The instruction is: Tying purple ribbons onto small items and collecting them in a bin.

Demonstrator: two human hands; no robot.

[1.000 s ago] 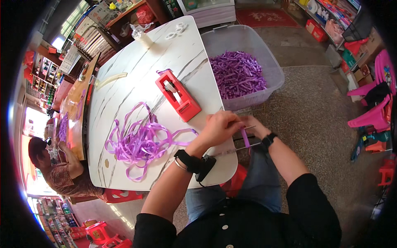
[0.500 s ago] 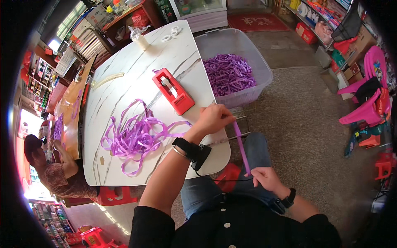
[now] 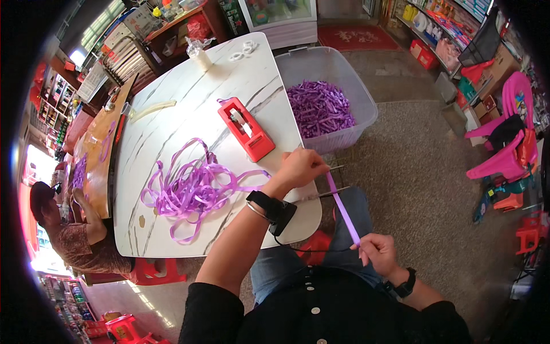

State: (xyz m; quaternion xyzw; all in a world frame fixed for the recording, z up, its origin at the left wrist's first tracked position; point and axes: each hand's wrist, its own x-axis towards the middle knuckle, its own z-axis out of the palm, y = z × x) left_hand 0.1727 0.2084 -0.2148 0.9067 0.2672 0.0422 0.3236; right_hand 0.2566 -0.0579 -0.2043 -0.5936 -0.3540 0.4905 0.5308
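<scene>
A purple ribbon (image 3: 342, 209) stretches taut between my two hands, above my legs and off the table's right edge. My left hand (image 3: 302, 168) pinches its upper end next to the table corner. At the lower end, my right hand (image 3: 375, 250) holds the ribbon between thumb and fingers. A loose heap of purple ribbon (image 3: 192, 189) lies on the white marbled table (image 3: 172, 129), with one strand running toward my left hand. Beyond that hand stands a red tape dispenser (image 3: 247, 131).
A clear plastic bin (image 3: 358, 114) with many purple ribbon pieces (image 3: 321, 109) stands right of the table. White rings (image 3: 243, 50) and a wrapped roll (image 3: 199, 56) sit at the table's far end. Another person (image 3: 77, 229) sits at the left. A pink chair (image 3: 504, 143) is at the right.
My right hand has shifted slightly right and down, its fingers turned more upward. My left hand moved a little right and down. The ribbon between them stays taut.
</scene>
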